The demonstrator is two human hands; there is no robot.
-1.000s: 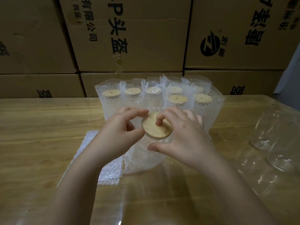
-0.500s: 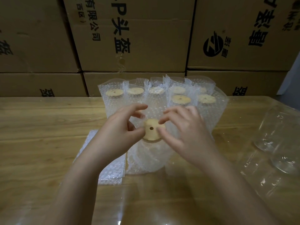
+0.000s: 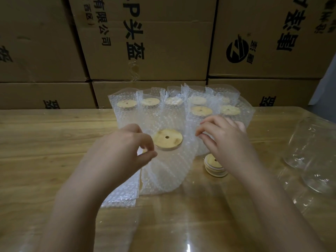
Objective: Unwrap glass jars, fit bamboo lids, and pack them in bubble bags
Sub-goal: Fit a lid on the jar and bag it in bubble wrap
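Observation:
A glass jar in a bubble bag [image 3: 167, 171] stands at the table's middle, its round bamboo lid [image 3: 167, 137] with a centre hole fitted on top. My left hand [image 3: 123, 151] is at the bag's left side, thumb and forefinger pinching its upper edge. My right hand [image 3: 223, 137] is at the right side, fingertips curled and pinching the bag's right edge. Behind stand several packed jars [image 3: 200, 110] in bubble bags, lids showing. A small stack of spare bamboo lids [image 3: 215, 166] lies under my right wrist.
Flat bubble bags [image 3: 121, 193] lie left of the jar. Clear glass jars in plastic wrap [image 3: 312, 155] sit at the right edge. Loose clear film [image 3: 181, 233] covers the near wooden table [image 3: 45, 142]. Stacked cardboard boxes [image 3: 145, 42] wall off the back.
Both hands have left the bamboo lid and moved apart to the bag's sides. The lid now sits level on the jar, uncovered. The spare lid stack has come into sight.

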